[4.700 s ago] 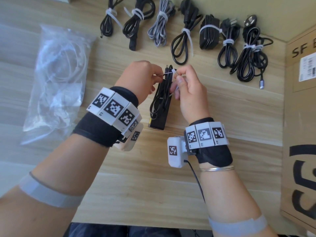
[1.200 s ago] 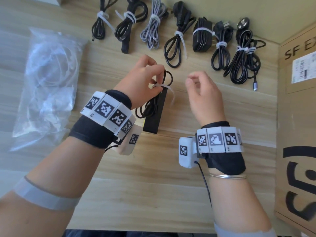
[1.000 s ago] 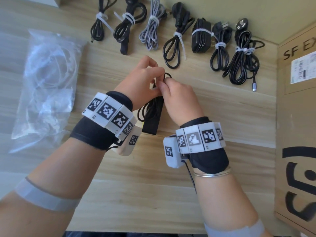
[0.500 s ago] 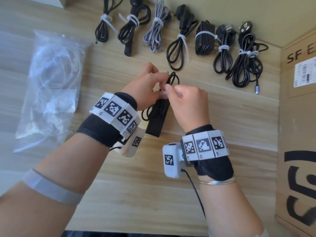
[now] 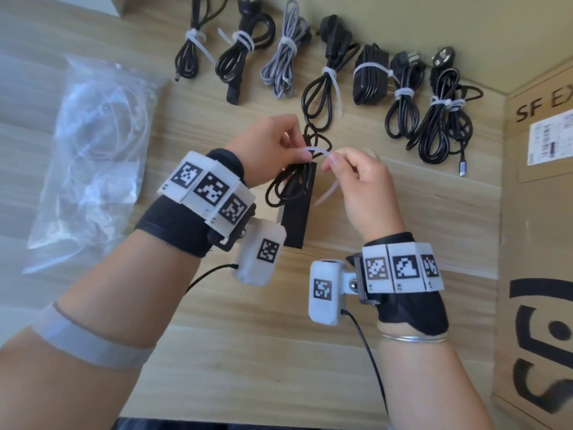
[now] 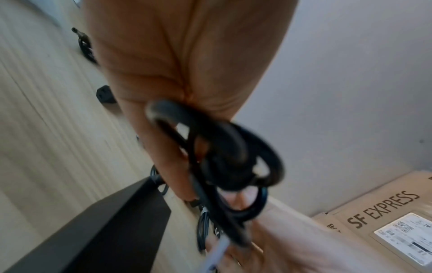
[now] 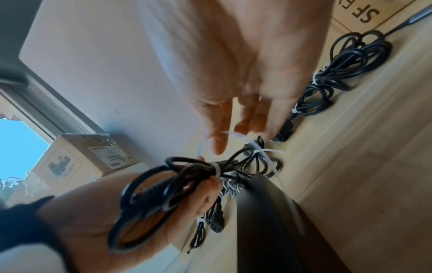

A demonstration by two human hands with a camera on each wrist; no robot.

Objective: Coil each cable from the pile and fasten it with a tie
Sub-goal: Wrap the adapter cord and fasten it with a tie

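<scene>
Here, both hands work a white tie around a coiled black cable above the bench.

The left hand [image 5: 266, 150] has its fingers clamped on the coiled cable [image 5: 288, 184] and its black adapter brick [image 5: 299, 212]; the right hand [image 5: 356, 181], at 3 o'clock from it, pinches the tie [image 5: 316, 150]. Seven tied bundles [image 5: 322, 88] line the bench [image 5: 248, 336] at 12 o'clock, a plastic bag [image 5: 90, 150] lies at 9, a cardboard box [image 5: 539, 243] at 3.

A brown cardboard box printed "SF EXPRESS" [image 5: 539, 212] is standing at the right of the light wooden tabletop [image 5: 248, 336]; another cardboard box [image 7: 77, 157] is sitting by the window.
</scene>
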